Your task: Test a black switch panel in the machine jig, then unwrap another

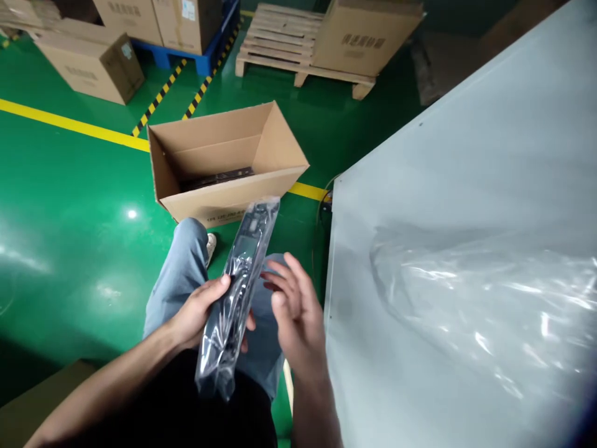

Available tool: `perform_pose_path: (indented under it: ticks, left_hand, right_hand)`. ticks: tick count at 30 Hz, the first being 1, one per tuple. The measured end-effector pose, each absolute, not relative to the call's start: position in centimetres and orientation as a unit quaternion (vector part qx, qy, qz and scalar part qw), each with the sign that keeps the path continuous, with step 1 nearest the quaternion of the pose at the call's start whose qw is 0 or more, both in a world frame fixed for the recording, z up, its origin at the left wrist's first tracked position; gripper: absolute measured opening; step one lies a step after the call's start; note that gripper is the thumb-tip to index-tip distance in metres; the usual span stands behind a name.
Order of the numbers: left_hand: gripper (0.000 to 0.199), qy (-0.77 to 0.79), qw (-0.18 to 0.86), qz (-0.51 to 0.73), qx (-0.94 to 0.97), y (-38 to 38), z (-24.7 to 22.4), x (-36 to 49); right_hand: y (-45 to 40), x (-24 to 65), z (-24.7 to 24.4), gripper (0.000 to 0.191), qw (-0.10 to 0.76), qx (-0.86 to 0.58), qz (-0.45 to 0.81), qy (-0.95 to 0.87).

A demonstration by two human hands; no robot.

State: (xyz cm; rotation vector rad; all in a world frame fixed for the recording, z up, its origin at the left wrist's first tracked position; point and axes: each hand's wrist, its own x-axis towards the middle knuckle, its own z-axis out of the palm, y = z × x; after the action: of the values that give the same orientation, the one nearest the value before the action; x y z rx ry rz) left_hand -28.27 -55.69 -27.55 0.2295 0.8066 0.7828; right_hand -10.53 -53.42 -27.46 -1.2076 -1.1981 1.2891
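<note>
The left hand (198, 311) is held closed in a grip, its thumb (217, 289) laid on top and pointed forward and to the right; two fingertips (250, 320) are seen emerging just right of the palm, while the rest of those fingers is hidden. The left forearm (112, 389), bare, is stretched from behind and left of that hand, with the wrist (172, 336) kept nearly straight. To its right, apart from it, the right hand (298, 323) is held raised and half-opened, palm turned inward, fingers (303, 283) loosely bent and spread. Behind that hand, the bare right forearm (317, 407) is angled steeply forward.
</note>
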Motion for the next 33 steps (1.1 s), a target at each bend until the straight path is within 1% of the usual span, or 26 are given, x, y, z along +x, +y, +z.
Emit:
perform_pose_path:
  ticks: [3,7,9,11,14,18,23,28,31,33]
  left_hand:
    - [0.07,0.436,0.779,0.437,0.114,-54.6,-27.0,-27.7]
    - [0.074,0.481,0.709,0.497,0.134,-54.0,-26.8,-27.2]
    - [0.072,0.499,0.679,0.515,0.156,-54.0,-27.1,-27.3]
    - [0.067,0.512,0.65,0.53,0.188,-54.1,-27.5,-27.4]
    - [0.062,0.519,0.615,0.542,0.243,-54.3,-27.7,-27.5]
    - [0.06,0.535,0.574,0.535,0.312,-54.5,-27.4,-27.5]
    - [0.056,0.536,0.551,0.529,0.36,-54.8,-27.5,-27.4]
    - [0.046,0.544,0.529,0.533,0.374,-55.0,-27.9,-27.2]
    - [0.046,0.539,0.542,0.535,0.36,-55.0,-28.0,-27.2]
    - [0.048,0.53,0.562,0.539,0.336,-55.0,-28.2,-27.2]
  right_hand:
    - [-54.7,-11.4,-28.1,0.064,0.462,-0.483,0.555,-0.495]
    - [-56.0,-11.6,-28.0,0.072,0.425,-0.49,0.554,-0.522]
    - [-56.2,-11.3,-27.9,0.066,0.406,-0.492,0.537,-0.552]
    - [-56.2,-11.1,-27.9,0.055,0.402,-0.494,0.502,-0.586]
    - [-56.0,-11.0,-28.0,0.038,0.414,-0.501,0.448,-0.614]
    - [-55.4,-11.4,-27.6,0.025,0.432,-0.508,0.394,-0.633]
    - [-55.2,-12.4,-26.7,0.017,0.447,-0.527,0.317,-0.65]
    - [-55.4,-13.0,-26.7,0.021,0.459,-0.524,0.232,-0.679]
    - [-55.4,-12.9,-27.3,0.016,0.471,-0.534,0.276,-0.645]
    - [-55.3,-12.7,-27.6,0.017,0.473,-0.546,0.319,-0.613]
